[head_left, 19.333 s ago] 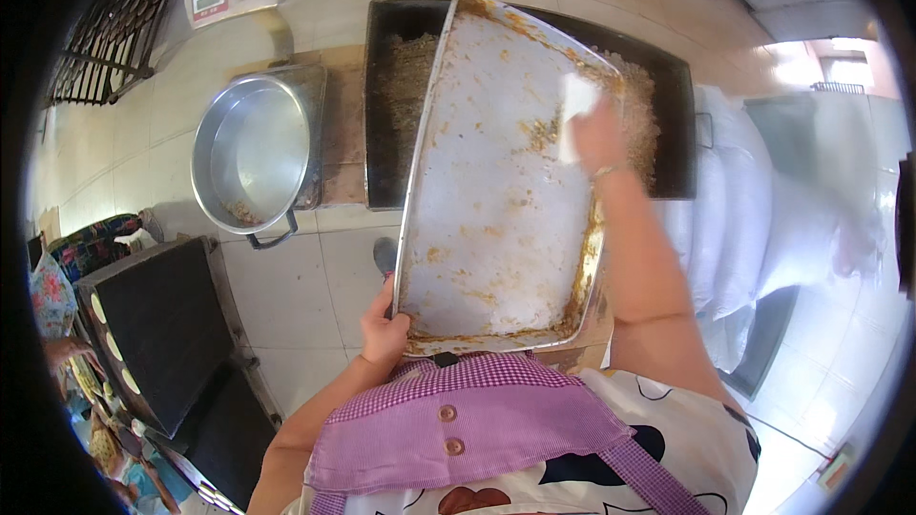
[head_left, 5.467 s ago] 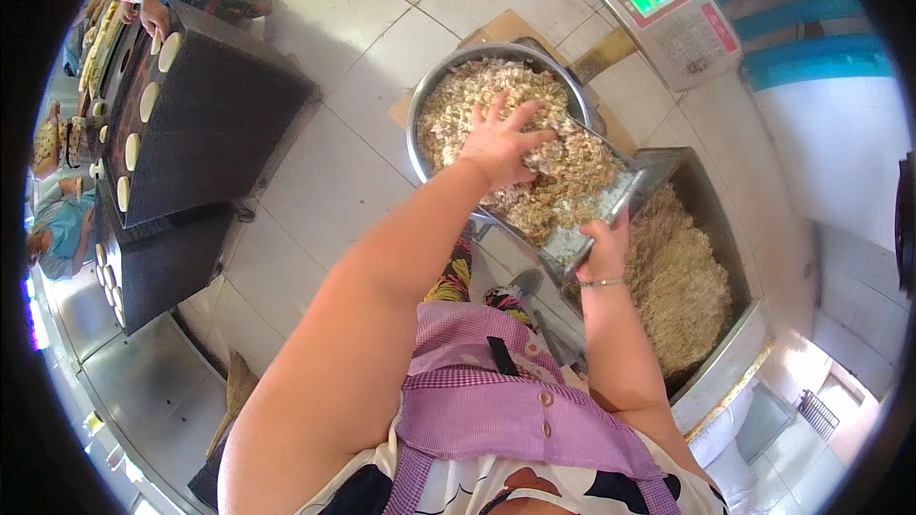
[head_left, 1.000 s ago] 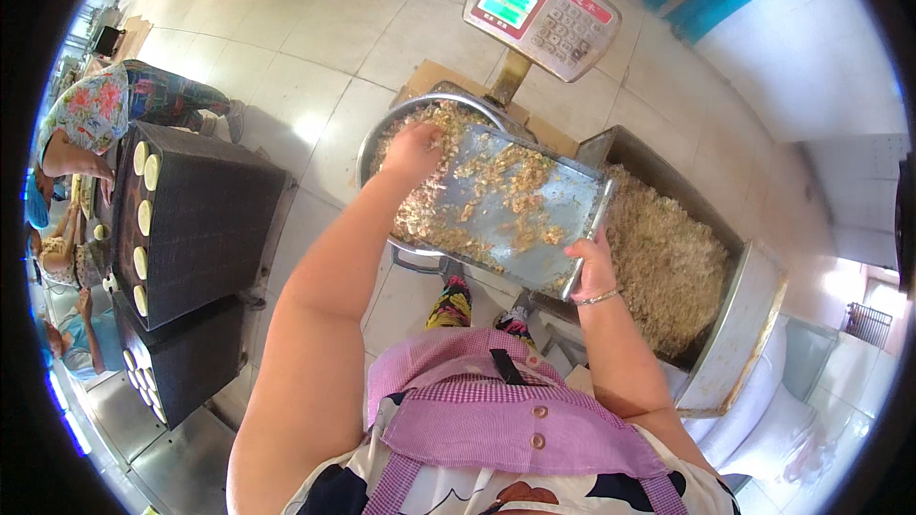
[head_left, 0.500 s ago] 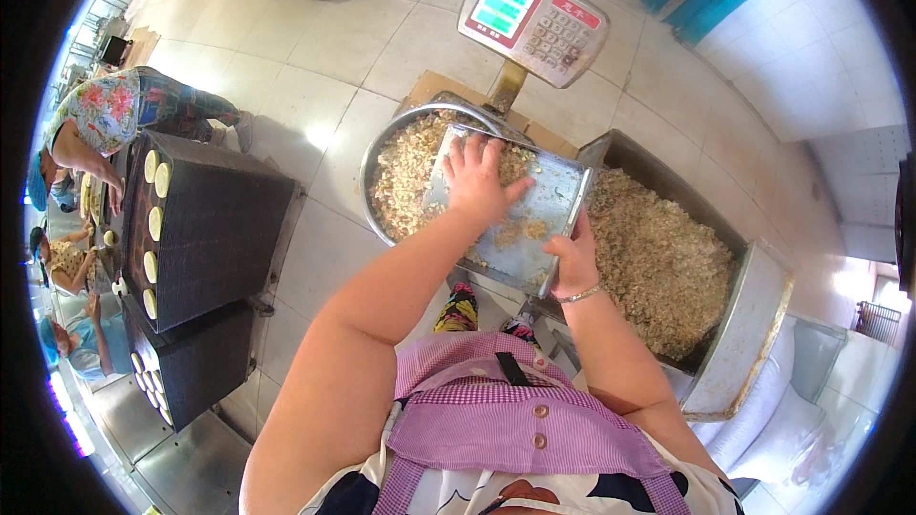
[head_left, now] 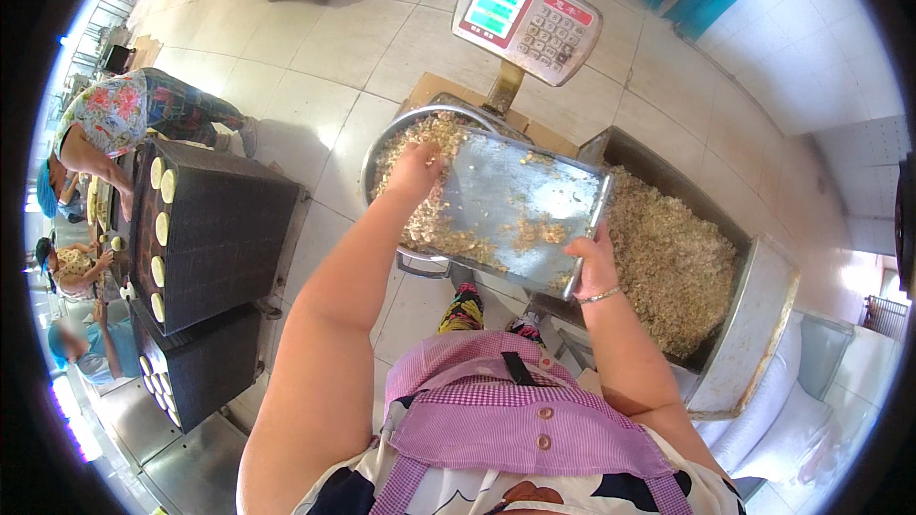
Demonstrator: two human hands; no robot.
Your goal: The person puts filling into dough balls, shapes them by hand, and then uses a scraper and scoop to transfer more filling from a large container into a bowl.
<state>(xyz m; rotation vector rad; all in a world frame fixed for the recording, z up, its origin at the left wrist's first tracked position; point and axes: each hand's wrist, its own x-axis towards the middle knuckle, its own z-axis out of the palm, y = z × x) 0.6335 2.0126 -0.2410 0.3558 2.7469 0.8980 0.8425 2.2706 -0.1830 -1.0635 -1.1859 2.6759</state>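
A shallow rectangular metal tray point(head_left: 496, 191), tilted down to the left, lies over the round metal basin point(head_left: 375, 148). Crumbs of chopped, pale-brown filling point(head_left: 539, 231) cling to its surface. My right hand point(head_left: 595, 265) grips the tray by its right end, thumb on top. Beyond the tray's left end, my left hand point(head_left: 417, 172) is closed at the filling inside the basin, bits showing at its fingertips. Part of the basin is hidden under the tray.
Behind the basin rises a scale display with keypad point(head_left: 528, 23). A deep metal bin point(head_left: 754, 324) of chopped filling stands right. At left, people work beside dark griddle-like units point(head_left: 224, 224) bearing pale round dough pieces point(head_left: 162, 228).
My left hand has moved left off the tray surface to the filling in the basin, its fingers curling in. The tray surface shows less covered, and the tray has shifted slightly right.
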